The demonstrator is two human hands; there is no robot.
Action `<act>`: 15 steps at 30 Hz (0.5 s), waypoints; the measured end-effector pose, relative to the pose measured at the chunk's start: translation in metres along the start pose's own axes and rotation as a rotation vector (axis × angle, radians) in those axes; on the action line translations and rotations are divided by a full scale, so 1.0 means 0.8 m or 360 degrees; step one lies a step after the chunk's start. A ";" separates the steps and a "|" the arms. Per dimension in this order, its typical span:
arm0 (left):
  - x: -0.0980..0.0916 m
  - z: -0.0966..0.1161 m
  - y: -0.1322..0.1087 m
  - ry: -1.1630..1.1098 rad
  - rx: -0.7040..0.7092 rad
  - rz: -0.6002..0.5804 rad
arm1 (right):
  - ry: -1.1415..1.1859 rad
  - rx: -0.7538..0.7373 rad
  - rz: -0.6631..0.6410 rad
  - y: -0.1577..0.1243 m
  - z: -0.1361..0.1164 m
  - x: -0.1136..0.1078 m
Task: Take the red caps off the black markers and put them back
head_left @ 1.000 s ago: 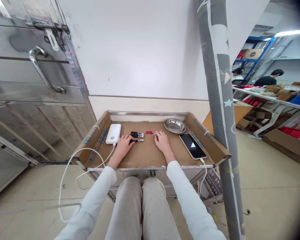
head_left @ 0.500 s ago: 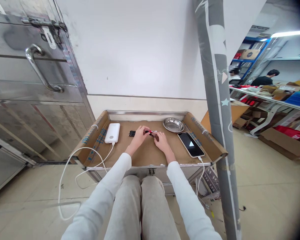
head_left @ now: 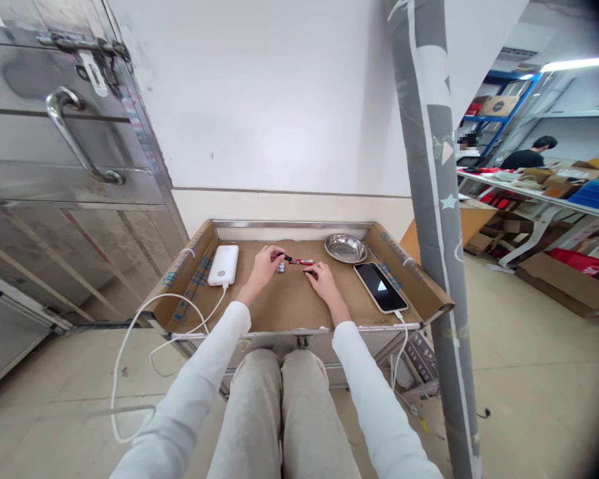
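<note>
My left hand (head_left: 265, 263), over the left middle of the cardboard-lined surface, pinches a slim black pen-like piece (head_left: 285, 257) that points to the right. Just beneath its fingers, the ends of a small group of black-and-silver pieces (head_left: 280, 268) show, partly hidden by the hand. Lying between the two hands, toward the back, is a thin red pen-like stick (head_left: 303, 262). My right hand (head_left: 322, 279) is low over the cardboard, its fingers closed on a small dark piece (head_left: 308, 271) too small to name.
Left stands a white power bank (head_left: 223, 265) with a white cable. At right lie a phone (head_left: 381, 287), plugged in, and a round steel dish (head_left: 346, 249). Raised cardboard edges (head_left: 413, 273) border the surface. A wrapped grey pipe (head_left: 432, 166) rises at right; people sit beyond it.
My hands, close together over the red and black pieces before, have moved apart. The left one went left with the black piece, and the red stick now lies uncovered between them.
</note>
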State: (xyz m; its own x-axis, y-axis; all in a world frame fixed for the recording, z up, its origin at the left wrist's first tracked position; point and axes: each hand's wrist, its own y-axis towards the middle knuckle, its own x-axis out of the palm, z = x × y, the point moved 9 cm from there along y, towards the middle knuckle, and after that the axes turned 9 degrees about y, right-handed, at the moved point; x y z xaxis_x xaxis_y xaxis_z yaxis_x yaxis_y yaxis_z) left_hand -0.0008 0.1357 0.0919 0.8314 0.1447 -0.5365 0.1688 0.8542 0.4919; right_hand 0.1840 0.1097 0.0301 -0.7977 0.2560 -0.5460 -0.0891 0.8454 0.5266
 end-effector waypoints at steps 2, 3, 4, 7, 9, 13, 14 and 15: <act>0.007 -0.007 -0.002 0.0015 -0.0010 -0.0047 | 0.0002 -0.0007 -0.0010 -0.001 -0.003 0.001; 0.013 -0.009 -0.004 0.0034 0.0000 -0.0082 | 0.0004 -0.0016 -0.0014 -0.001 -0.005 0.001; 0.019 -0.008 -0.006 0.0064 0.0021 -0.0120 | 0.0008 -0.0028 -0.0018 -0.002 -0.008 0.001; 0.042 0.003 -0.013 0.0286 0.0158 -0.0214 | 0.0016 -0.0080 -0.0029 -0.004 -0.016 0.001; 0.058 0.013 -0.019 0.0542 0.0277 -0.0254 | -0.0001 -0.0100 -0.0044 -0.004 -0.020 0.001; 0.081 0.026 -0.034 0.0959 0.0392 -0.0250 | -0.0081 -0.0080 -0.0058 -0.004 -0.019 0.001; 0.083 0.029 -0.037 0.1003 0.0404 -0.0226 | -0.0094 -0.0073 -0.0055 -0.003 -0.018 0.001; 0.084 0.031 -0.040 0.1024 0.0418 -0.0196 | -0.0103 -0.0068 -0.0054 -0.003 -0.017 0.001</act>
State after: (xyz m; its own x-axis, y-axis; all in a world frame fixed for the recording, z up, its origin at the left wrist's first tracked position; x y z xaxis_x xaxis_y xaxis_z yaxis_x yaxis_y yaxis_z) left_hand 0.0628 0.1057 0.0573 0.3335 0.3904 -0.8581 0.4311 0.7463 0.5071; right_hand 0.1754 0.1012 0.0374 -0.7537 0.2584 -0.6044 -0.1422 0.8336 0.5337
